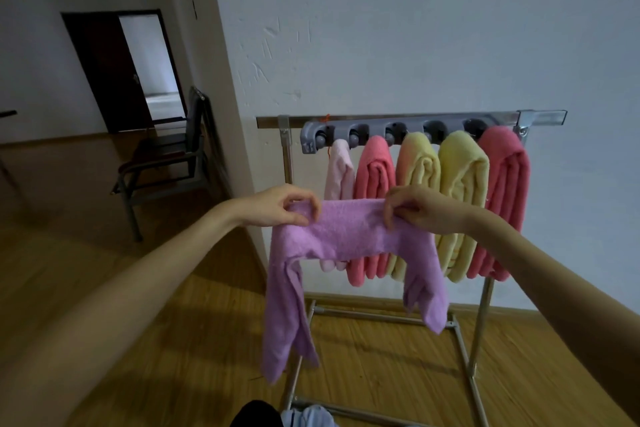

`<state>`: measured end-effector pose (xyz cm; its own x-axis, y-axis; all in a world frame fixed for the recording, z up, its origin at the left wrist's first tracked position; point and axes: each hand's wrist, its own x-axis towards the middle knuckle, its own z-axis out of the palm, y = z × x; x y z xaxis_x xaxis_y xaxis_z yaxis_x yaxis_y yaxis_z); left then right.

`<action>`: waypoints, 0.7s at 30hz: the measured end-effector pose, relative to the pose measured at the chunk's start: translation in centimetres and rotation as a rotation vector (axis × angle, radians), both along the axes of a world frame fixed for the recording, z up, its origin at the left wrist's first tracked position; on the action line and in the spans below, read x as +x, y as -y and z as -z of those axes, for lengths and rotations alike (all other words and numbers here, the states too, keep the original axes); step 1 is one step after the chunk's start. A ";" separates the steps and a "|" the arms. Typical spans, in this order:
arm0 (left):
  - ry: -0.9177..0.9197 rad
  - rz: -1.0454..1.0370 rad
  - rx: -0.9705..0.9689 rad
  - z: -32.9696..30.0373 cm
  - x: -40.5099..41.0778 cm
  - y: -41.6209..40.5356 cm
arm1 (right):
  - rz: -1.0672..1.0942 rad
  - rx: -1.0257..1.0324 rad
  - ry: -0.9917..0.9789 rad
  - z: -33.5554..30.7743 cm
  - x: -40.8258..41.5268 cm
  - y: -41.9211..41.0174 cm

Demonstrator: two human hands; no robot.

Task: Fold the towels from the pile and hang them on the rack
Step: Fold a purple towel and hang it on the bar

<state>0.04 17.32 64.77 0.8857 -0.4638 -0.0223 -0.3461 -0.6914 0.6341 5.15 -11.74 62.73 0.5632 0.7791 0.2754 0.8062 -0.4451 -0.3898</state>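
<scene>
Head view: left hand [277,206] and right hand [415,210] pinch the purple towel [346,232]; loose ends dangling below could unfold.

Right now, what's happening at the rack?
A person holds a purple towel stretched between both hands, left hand and right hand each pinching its top edge, ends drooping. It is in front of the rack, not yet hung. Five folded towels already hang there: pale pink, coral, two yellow, another coral.
</scene>
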 end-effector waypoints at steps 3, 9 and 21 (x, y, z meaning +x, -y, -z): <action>0.095 0.030 0.164 -0.4 -0.1 0.2 | 0.037 -0.135 0.033 -0.2 0.2 -0.4; 0.212 0.062 0.458 -0.7 0.0 -0.1 | 0.056 -0.300 0.168 -0.8 -0.4 -0.8; 0.709 -0.181 0.597 -1.8 0.9 0.7 | 0.125 -0.432 0.279 -4.5 -0.3 -4.0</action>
<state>0.94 16.61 66.55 0.8414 -0.4034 0.3597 -0.3707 -0.9150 -0.1590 4.90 -7.78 67.23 0.6103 0.7862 0.0972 0.7835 -0.6172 0.0724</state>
